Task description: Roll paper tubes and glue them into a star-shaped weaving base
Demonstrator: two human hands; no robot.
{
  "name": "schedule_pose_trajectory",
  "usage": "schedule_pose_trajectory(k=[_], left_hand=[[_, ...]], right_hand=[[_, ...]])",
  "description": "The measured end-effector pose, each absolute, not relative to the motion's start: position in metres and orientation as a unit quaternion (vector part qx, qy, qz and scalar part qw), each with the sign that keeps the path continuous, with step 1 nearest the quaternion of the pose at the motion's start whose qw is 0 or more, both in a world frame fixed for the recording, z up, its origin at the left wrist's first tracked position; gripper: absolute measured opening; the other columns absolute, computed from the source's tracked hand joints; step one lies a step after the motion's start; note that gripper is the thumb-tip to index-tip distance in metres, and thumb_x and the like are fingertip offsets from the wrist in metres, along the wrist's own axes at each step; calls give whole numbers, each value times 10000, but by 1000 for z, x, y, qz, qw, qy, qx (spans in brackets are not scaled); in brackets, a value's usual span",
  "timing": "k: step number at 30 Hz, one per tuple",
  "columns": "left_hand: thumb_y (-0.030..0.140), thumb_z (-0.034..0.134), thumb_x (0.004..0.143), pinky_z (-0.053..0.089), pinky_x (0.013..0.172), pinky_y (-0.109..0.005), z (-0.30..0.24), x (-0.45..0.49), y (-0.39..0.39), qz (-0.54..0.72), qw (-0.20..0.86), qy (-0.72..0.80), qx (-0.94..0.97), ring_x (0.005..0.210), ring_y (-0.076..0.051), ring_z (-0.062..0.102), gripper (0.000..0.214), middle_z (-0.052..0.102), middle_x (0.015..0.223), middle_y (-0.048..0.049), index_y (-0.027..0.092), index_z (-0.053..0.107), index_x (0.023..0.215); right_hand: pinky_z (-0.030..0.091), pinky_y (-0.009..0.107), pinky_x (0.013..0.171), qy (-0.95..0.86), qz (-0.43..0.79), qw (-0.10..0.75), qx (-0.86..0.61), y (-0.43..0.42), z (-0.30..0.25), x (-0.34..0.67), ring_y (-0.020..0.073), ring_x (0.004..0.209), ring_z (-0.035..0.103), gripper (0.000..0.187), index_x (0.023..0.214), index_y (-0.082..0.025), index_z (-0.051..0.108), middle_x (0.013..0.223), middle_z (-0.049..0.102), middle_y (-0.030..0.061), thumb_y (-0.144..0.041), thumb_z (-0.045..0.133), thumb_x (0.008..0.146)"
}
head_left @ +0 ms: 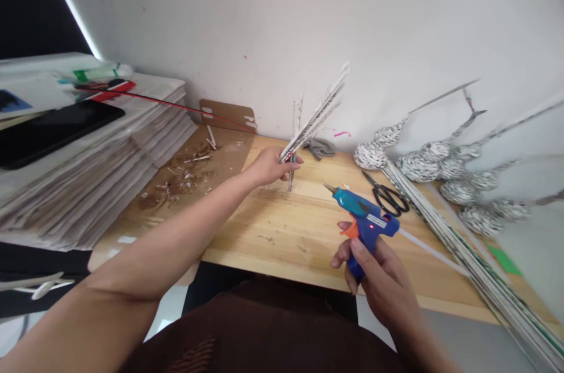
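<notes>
My left hand point(271, 166) is closed around several thin rolled newspaper sticks point(315, 119), which tilt up toward the wall. A few sticks in the same grip stand nearly upright. In my right hand point(379, 273) is a blue glue gun point(363, 214) with an orange trigger and a small lit red light. Its metal nozzle points up and left, toward the sticks but apart from them. A clear glue stick point(434, 252) juts from the gun's back. Black-handled scissors point(388, 194) lie just beyond the gun on the wooden table point(259, 214).
Several woven newspaper gourd shapes point(418, 166) sit at the right by the wall. A long bundle of newspaper sticks point(476, 261) crosses the right side. At the left stand stacked newspapers point(145, 126) with a phone point(57, 132) on top. Scraps litter a cardboard sheet point(220, 155).
</notes>
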State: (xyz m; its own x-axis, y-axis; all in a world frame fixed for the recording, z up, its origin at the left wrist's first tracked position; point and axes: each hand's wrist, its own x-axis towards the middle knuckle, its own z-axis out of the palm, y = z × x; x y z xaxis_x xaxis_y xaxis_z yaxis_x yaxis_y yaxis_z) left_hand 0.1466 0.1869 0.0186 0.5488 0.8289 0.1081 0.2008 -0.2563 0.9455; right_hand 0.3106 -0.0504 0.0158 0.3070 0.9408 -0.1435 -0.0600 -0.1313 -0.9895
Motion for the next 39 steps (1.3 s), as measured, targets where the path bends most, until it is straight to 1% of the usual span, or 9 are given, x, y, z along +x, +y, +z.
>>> schedule_pose_trajectory(k=[4, 6, 13, 16, 19, 24, 28, 35, 39], left_hand=[[318, 632, 800, 543, 581, -245, 13, 147, 186, 310, 444, 349, 765, 596, -124, 636, 253, 663, 709, -29, 148, 696, 975], [351, 617, 812, 531, 591, -238, 12, 145, 184, 307, 413, 346, 784, 606, -125, 637, 263, 669, 723, -29, 158, 701, 969], [367, 576, 834, 494, 568, -233, 7, 137, 176, 316, 391, 344, 793, 612, -128, 619, 290, 679, 775, -27, 161, 698, 996], [346, 582, 833, 489, 622, -243, 4, 134, 175, 332, 385, 333, 794, 664, -138, 626, 271, 689, 786, -28, 161, 703, 988], [341, 601, 822, 479, 667, -252, 2, 132, 175, 357, 371, 325, 793, 720, -150, 632, 251, 697, 813, -33, 165, 716, 959], [333, 624, 808, 481, 689, -257, -1, 130, 176, 384, 389, 315, 776, 764, -164, 643, 245, 716, 852, -48, 156, 722, 947], [324, 629, 803, 486, 694, -256, -2, 129, 176, 383, 393, 308, 777, 775, -168, 650, 237, 727, 870, -53, 158, 731, 938], [327, 634, 797, 500, 720, -261, -1, 128, 174, 361, 420, 318, 769, 791, -182, 673, 257, 747, 886, -42, 167, 741, 969], [325, 639, 793, 503, 716, -256, 0, 127, 173, 356, 416, 328, 770, 784, -183, 683, 250, 754, 881, -45, 165, 748, 952]], right_hand=[[482, 290, 538, -451, 297, 470, -698, -42, 17, 313, 177, 592, 619, 276, 709, -183, 679, 715, 701, 66, -440, 645, 805], [514, 323, 652, -472, 255, 437, -721, -36, 16, 313, 220, 698, 661, 275, 663, -190, 693, 702, 712, 68, -435, 661, 785], [513, 304, 598, -448, 315, 416, -726, -24, 15, 315, 200, 659, 658, 309, 847, -164, 704, 795, 736, 86, -463, 679, 772], [410, 253, 420, -407, 371, 414, -725, -19, 19, 314, 125, 443, 528, 367, 890, -146, 674, 692, 709, 69, -490, 684, 764], [317, 216, 362, -384, 443, 435, -684, -13, 21, 314, 98, 397, 471, 400, 963, -150, 633, 587, 636, 13, -506, 664, 782], [363, 199, 388, -399, 492, 431, -643, -8, 18, 318, 121, 501, 549, 343, 777, -177, 564, 579, 565, -5, -513, 611, 829], [480, 253, 498, -463, 441, 390, -663, -5, 19, 318, 140, 550, 578, 307, 810, -174, 592, 677, 646, 35, -479, 609, 840], [438, 272, 547, -575, 285, 285, -712, 10, 12, 315, 148, 534, 546, 285, 910, -177, 641, 572, 594, -12, -452, 597, 851], [415, 277, 580, -608, 226, 255, -717, 20, 8, 312, 166, 616, 559, 312, 946, -176, 659, 675, 635, 16, -463, 566, 865]])
